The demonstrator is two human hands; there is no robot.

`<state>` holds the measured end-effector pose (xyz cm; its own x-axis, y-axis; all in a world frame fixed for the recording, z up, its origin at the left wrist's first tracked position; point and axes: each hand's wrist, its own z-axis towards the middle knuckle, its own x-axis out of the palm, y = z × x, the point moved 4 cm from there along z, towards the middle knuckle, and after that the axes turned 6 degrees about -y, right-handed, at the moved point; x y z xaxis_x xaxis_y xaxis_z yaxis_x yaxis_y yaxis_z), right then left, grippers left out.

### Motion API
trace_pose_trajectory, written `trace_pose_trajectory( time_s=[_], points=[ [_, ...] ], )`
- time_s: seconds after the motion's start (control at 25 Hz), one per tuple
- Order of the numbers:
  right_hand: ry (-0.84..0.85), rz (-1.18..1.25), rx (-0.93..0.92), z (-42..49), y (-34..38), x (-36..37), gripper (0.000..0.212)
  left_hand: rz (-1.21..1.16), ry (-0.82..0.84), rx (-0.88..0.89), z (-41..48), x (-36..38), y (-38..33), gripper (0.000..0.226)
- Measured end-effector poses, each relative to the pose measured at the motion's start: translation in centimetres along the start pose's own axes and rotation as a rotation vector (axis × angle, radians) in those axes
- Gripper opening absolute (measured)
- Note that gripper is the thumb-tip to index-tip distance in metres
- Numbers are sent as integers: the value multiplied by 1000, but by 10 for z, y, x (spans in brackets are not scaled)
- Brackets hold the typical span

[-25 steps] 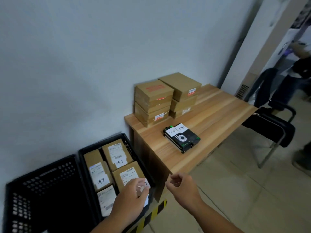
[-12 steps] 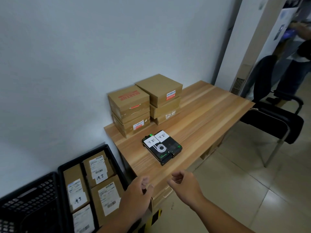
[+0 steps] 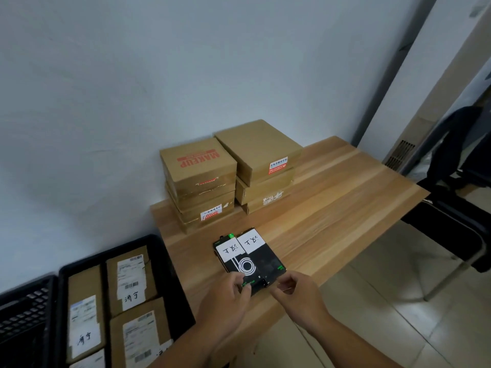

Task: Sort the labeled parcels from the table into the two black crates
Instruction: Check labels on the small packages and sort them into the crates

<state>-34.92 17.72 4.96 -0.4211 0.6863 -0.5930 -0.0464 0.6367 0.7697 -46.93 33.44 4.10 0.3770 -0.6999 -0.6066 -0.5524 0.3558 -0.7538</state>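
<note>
A person's left hand [image 3: 225, 298] pinches the near edge of the left black parcel [image 3: 236, 262], which lies white label up, low in the centre of the frame, near the front edge of the table [image 3: 345, 197]. The right hand [image 3: 297, 292], fingers curled, sits at the near corner of the right black parcel [image 3: 265, 257] beside it; whether it grips cannot be told. At lower left, one crate [image 3: 111, 252] holds labelled brown parcels [image 3: 130, 277], with a second crate [image 3: 24, 309] alongside.

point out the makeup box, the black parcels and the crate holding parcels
makeup box [image 3: 198, 162]: head view, top face
black parcels [image 3: 267, 261]: head view, top of the right one
crate [image 3: 111, 253]: head view, far rim
</note>
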Motion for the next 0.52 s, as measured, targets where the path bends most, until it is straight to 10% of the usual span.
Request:
trace_pose_trajectory(
  time_s=[0.52],
  points=[
    [307, -66, -114, 166, -12, -17, 21, 28, -298, -183, 77, 47, -63, 32]
  ],
)
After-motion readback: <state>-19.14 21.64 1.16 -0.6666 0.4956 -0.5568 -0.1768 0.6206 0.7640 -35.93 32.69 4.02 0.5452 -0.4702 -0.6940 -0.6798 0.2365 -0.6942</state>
